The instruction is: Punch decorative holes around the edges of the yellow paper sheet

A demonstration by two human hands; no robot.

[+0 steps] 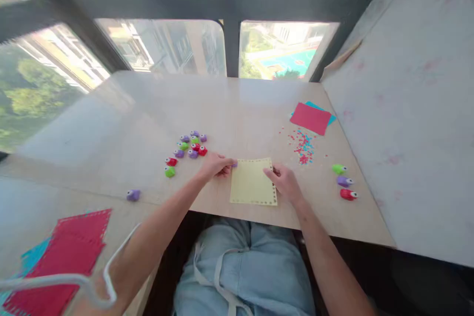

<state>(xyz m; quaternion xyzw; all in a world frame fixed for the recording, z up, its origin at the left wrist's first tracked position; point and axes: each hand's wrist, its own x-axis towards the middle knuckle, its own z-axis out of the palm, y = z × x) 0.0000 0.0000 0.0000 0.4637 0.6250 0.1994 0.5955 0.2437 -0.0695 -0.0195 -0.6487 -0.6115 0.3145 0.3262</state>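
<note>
A pale yellow sheet of paper (253,182) lies before me, with small punched holes along its top, right and bottom edges. At its upper left edge, my left hand (218,165) is closed on a small purple craft punch (234,163), mostly covered by the fingers. Thumb and fingers of my right hand (282,177) pinch the paper's right edge near the upper corner. Left of the paper sits a group of purple, green and red craft punches (192,146) with eye-like knobs. One purple punch (133,195) stands apart, farther left.
Red paper (310,117) overlaps blue paper (332,119) at the back right, near scattered red and blue confetti (304,148). Green (338,169), purple (344,181) and red (348,194) punches line the right side. Hole-edged red sheets (66,242) and a white cable (48,281) are front left.
</note>
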